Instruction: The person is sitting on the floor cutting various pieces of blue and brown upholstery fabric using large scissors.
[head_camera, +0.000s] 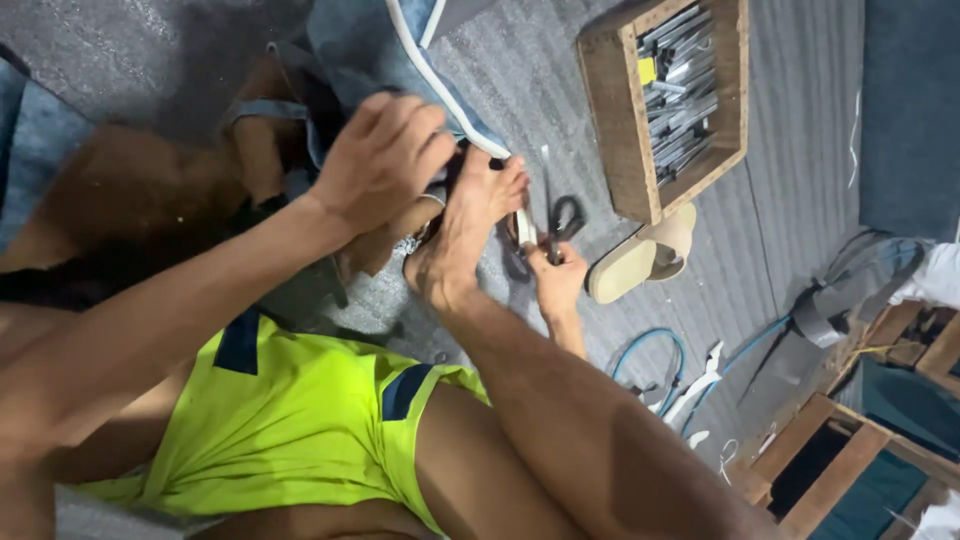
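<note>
My left hand (385, 160) is closed on a fold of blue-grey fabric (350, 40) edged with white piping (440, 85). It holds the fabric over a brown wooden piece on the floor. My bare foot (470, 225) presses on the same spot, its toes beside the piping's end. Behind my leg, my right hand (558, 282) grips black-handled scissors (562, 220). Their blades point up along the piping. I sit on the floor in bright yellow shorts (290, 420).
A wooden box (610, 110) of several metal strips lies at the upper right. A tan sandal (640, 260) sits just below it. Blue tubing (655, 345), a white-handled tool (700, 385), grey strapping (850, 290) and wooden frames (835, 455) lie to the right.
</note>
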